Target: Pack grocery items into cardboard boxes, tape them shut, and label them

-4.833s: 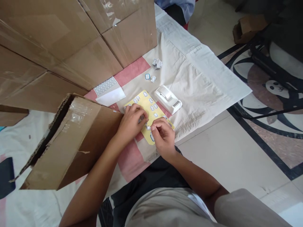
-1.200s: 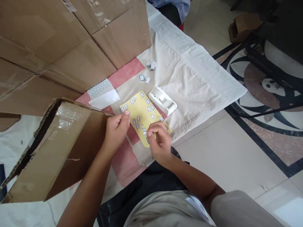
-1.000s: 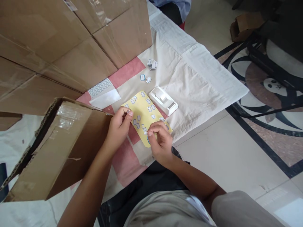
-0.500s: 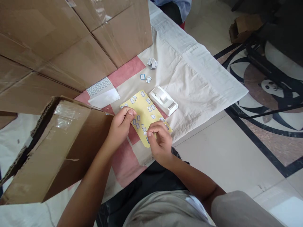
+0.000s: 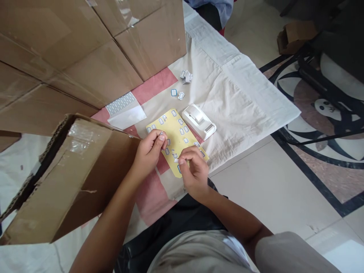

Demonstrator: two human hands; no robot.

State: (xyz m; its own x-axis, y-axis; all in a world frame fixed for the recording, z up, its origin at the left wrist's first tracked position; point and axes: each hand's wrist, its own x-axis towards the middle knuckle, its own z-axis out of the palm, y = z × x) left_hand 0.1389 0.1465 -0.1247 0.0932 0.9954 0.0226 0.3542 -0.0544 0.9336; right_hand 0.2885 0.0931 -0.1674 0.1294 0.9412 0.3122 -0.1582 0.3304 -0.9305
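A yellow card (image 5: pixel 172 131) dotted with several small blue-bordered labels lies on the cloth-covered table. Over its left edge is my left hand (image 5: pixel 150 151), thumb and forefinger pinched; a tiny pale bit shows at the tips, too small to name. My right hand (image 5: pixel 195 172) is above the card's near right part. It pinches a small white piece of paper (image 5: pixel 176 160), with the other fingers curled. Beside the card's right edge stands a white tape dispenser (image 5: pixel 199 121). Part of the card is hidden beneath both hands.
A label sheet (image 5: pixel 125 110) lies behind the card, against stacked cardboard boxes (image 5: pixel 102 72). An opened carton (image 5: pixel 93 182) is close to my left forearm. Crumpled label scraps (image 5: pixel 186 77) and two loose labels (image 5: pixel 174 92) are at the back. The table edge runs along the right.
My left hand has turned slightly, so a tiny pale bit now shows at its fingertips. My right hand keeps its pinch on the paper. The whole view has shifted slightly.
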